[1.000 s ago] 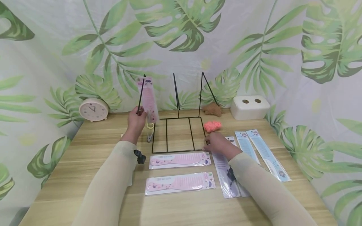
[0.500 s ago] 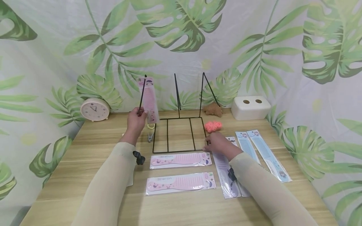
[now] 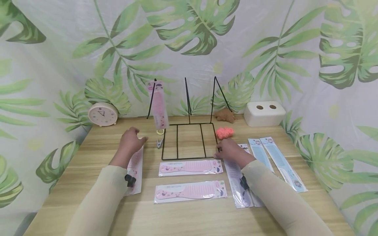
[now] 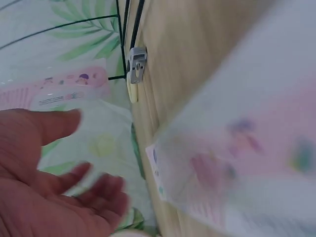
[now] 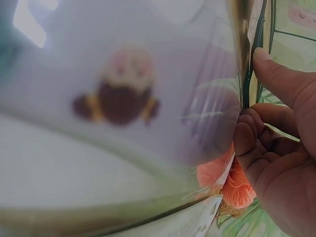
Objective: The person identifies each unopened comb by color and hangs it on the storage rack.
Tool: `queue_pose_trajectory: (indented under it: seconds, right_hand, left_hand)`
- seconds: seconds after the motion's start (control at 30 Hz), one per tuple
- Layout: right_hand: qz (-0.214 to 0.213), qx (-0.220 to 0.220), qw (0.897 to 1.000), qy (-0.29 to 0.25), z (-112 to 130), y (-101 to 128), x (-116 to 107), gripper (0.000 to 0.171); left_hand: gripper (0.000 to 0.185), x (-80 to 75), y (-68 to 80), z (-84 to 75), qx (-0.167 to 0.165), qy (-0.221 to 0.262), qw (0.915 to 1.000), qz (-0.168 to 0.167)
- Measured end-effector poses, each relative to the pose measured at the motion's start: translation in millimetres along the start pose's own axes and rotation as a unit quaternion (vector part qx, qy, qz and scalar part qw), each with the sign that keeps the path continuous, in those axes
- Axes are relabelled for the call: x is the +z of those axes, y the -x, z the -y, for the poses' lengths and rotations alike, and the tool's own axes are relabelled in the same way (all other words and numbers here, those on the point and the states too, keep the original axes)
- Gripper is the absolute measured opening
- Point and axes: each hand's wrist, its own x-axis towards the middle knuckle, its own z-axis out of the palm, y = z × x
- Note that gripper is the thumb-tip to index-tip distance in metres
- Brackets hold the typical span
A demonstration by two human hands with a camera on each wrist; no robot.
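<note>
I am seeing one pink packaged comb [image 3: 158, 104] hanging upright on the leftmost post of the black wire rack [image 3: 189, 137], so I judge the work barely begun: two pink combs [image 3: 190, 166] and the blue combs [image 3: 283, 162] are lying flat on the desk [image 3: 189, 216]. My left hand [image 3: 130, 141] is hovering, fingers spread, holding nothing, over another packaged comb [image 3: 135, 170]. My right hand [image 3: 230, 151] is pinching the rack's front right corner.

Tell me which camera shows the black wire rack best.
The head view: the whole black wire rack shows, base and uprights, with a pink comb hanging on it. The left wrist view catches only thin wires at the top; the right wrist view shows one wire by the right hand.
</note>
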Motion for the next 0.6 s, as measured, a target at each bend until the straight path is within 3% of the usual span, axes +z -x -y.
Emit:
queue_pose_trajectory:
  seconds: [0.2, 0.33, 0.47, 0.6]
  right_hand:
    - [0.002, -0.012, 1.0, -0.003, 1, 2, 1, 0.025]
    - [0.0, -0.01, 1.0, -0.006, 2, 3, -1, 0.028]
    - [-0.002, -0.009, 1.0, -0.005, 2, 4, -2, 0.028]
    - [-0.002, -0.008, 1.0, -0.008, 3, 3, -1, 0.028]
  left_hand:
    - [0.105, 0.4, 46.9, 18.7, -0.079, -0.084, 0.9898, 0.084]
    - [0.113, 3.6, 71.9, 26.8, -0.105, -0.121, 0.9824, 0.096]
    - [0.106, 3.5, 82.4, 32.0, -0.102, -0.142, 0.981, 0.085]
    - [0.09, -3.7, 80.9, 39.4, -0.097, -0.135, 0.9823, 0.087]
